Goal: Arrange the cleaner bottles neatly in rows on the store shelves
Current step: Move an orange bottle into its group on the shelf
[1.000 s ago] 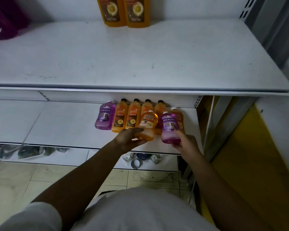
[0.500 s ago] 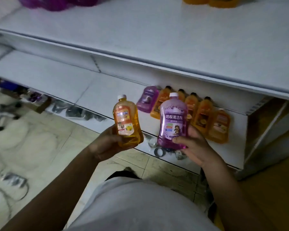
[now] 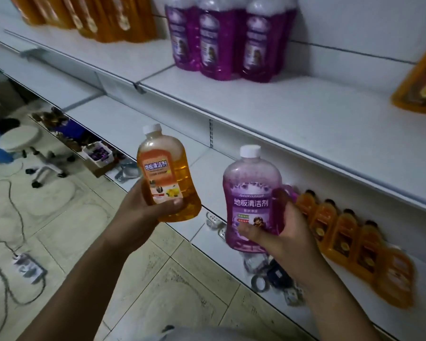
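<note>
Left hand [image 3: 143, 212]: curled round the lower body of the orange bottle [image 3: 169, 178], thumb across the foot of the label. The bottle was upright with a white cap, left of centre, in the air in front of the lower shelf [image 3: 133, 124].
Right hand [image 3: 288, 232]: gripped the purple bottle [image 3: 252, 200] from its right side, thumb over the bottom of the label. The bottle was upright at the centre of the frame, apart from the orange one.
Upper shelf [image 3: 280, 114]: its front lip ran diagonally from upper left to the right edge. A broad bare stretch lay between the purple group [image 3: 221, 38] at top centre and a lone orange bottle [image 3: 421, 80] at the far right.
Upper left: a packed block of orange bottles [image 3: 91, 16] stood on the same shelf.
Lower shelf: bare board behind the held bottles; it sat under the upper shelf's overhang.
Lower right: a row of orange bottles [image 3: 342, 232] stood side by side on the lower shelf, just beside the right hand.
Under the lower shelf: blurred clutter [image 3: 268, 274] lay at the floor line.
Floor [image 3: 158, 279], left side: a white stool [image 3: 20, 139] on castors, loose cables [image 3: 0, 193], a power strip [image 3: 27, 267] and a small box [image 3: 97, 153] near the shelf foot.
</note>
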